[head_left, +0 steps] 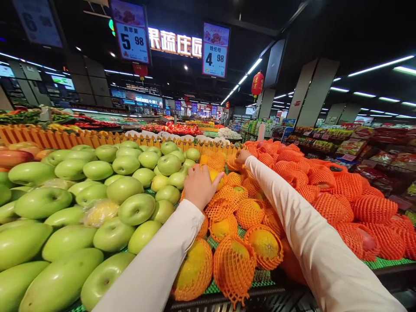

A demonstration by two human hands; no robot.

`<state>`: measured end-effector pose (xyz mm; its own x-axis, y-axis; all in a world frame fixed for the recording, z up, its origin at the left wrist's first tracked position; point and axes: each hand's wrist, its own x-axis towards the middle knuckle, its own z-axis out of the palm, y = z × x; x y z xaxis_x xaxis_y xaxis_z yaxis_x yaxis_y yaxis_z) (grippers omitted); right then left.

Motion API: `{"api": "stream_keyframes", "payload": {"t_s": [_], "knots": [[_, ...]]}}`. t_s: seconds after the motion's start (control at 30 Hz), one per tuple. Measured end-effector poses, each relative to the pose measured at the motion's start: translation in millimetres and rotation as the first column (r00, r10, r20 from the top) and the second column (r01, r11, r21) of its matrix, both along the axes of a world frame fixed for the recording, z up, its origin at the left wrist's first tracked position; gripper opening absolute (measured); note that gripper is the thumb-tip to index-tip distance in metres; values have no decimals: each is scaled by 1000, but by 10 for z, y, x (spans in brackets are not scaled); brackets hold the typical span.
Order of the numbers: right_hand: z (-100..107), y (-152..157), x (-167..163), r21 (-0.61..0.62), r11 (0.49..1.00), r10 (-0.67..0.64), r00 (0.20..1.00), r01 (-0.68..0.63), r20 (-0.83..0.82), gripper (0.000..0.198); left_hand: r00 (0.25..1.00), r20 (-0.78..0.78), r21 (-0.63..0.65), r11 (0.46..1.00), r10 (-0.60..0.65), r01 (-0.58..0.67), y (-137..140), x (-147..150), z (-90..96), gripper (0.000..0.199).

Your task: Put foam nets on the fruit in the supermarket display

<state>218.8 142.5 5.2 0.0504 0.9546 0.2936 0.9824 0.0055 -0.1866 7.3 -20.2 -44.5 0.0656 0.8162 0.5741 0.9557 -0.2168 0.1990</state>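
Note:
My left hand [200,187] reaches in over the rows of fruit, its fingers curled over the far side of an orange [216,176] and its thumb stretched along the near side. Farther back, my right hand [242,157] is closed around an orange in an orange foam net [232,163]; its fingertips are partly hidden. Several more netted oranges [234,260] lie in front of and between my arms on a green mat [212,286]. Green apples [136,209] are heaped beside my left hand.
Fruit in red foam nets [328,186] is piled to the right. An orange picket-style edging [65,138] runs behind the fruit. Price signs [216,50] and a red lantern [257,84] hang overhead. Shelves with packaged goods [352,148] stand at the right.

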Motion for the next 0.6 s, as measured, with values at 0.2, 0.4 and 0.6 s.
{"api": "stream_keyframes", "payload": {"t_s": [0.2, 0.4, 0.6], "knots": [[348, -552, 140, 259, 965, 96, 967, -33, -236, 51, 972, 89, 219, 956, -218, 194, 67, -15, -6, 49], [-342, -1494, -85, 318, 907, 347, 63, -277, -936, 39, 779, 165, 242, 790, -605, 563, 24, 87, -99, 88], [-685, -1808, -210, 263, 915, 236, -122, -305, -964, 42, 777, 159, 166, 793, -609, 587, 48, 108, -158, 76]]}}
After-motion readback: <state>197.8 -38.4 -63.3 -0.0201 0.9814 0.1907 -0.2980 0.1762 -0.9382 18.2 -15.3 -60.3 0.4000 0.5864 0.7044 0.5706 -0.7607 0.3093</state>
